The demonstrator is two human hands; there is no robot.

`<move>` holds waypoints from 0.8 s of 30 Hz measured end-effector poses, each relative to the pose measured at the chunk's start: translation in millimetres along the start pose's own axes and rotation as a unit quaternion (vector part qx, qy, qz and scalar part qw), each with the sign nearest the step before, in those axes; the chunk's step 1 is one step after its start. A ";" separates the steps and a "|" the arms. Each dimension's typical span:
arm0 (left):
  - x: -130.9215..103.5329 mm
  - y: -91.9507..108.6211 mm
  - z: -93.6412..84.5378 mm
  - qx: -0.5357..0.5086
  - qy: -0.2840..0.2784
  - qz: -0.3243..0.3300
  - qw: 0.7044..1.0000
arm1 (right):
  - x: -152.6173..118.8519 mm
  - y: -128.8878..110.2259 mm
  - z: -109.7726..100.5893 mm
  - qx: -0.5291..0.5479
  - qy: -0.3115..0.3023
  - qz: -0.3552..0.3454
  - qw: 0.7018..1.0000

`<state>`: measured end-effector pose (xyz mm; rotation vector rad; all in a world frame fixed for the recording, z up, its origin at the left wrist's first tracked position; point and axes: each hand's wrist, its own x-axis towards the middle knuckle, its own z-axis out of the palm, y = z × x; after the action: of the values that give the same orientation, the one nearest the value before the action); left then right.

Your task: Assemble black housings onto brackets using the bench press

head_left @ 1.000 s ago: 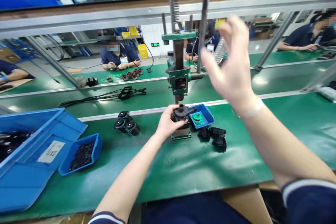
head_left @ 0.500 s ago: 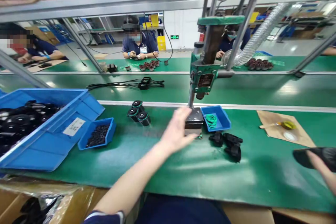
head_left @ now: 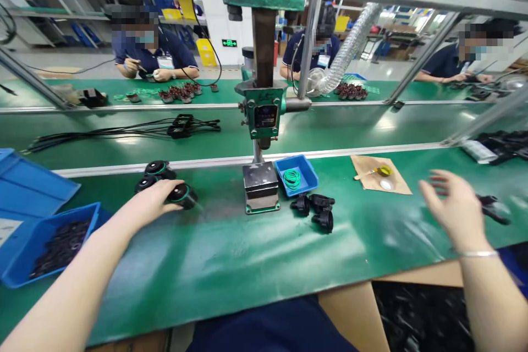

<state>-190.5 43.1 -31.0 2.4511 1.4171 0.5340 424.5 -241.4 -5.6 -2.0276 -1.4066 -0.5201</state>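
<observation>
At the left, my left hand [head_left: 150,202] has its thumb and fingers around the front one of several black cylindrical housings [head_left: 183,196] with green rings. The other housings [head_left: 157,167] stand just behind it. My right hand [head_left: 456,212] is over the right side of the bench, fingers apart and holding nothing. A black part with a handle-like end [head_left: 495,212] lies beside it, partly hidden by the hand.
A green press [head_left: 266,113] stands mid-bench above a metal block [head_left: 260,184]. Nearby are a blue bin [head_left: 311,179] of green rings and black fittings [head_left: 324,220]. Cardboard [head_left: 402,181] carries a brush and yellow grease. A blue bin [head_left: 93,225] of small black parts sits left. Co-workers sit opposite.
My left hand has moved left from beside the metal block to the housings. My right hand has let go of a dark part and is now open. The view has swung right.
</observation>
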 end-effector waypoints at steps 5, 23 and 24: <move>-29.0 66.3 29.5 -0.101 -0.120 0.024 0.987 | -64.5 -135.7 58.7 0.093 -0.226 -0.222 0.944; -82.0 172.9 142.0 -0.416 -0.104 0.010 0.903 | -134.5 -139.0 56.5 0.193 -0.241 -0.064 0.949; -83.4 173.3 143.4 -0.426 -0.098 0.002 0.899 | -132.8 -141.0 58.0 0.191 -0.239 -0.076 0.949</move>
<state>-31.6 -120.3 -106.1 1.7293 0.8272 0.6969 243.9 -259.1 -94.9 -1.7972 -1.7916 0.1994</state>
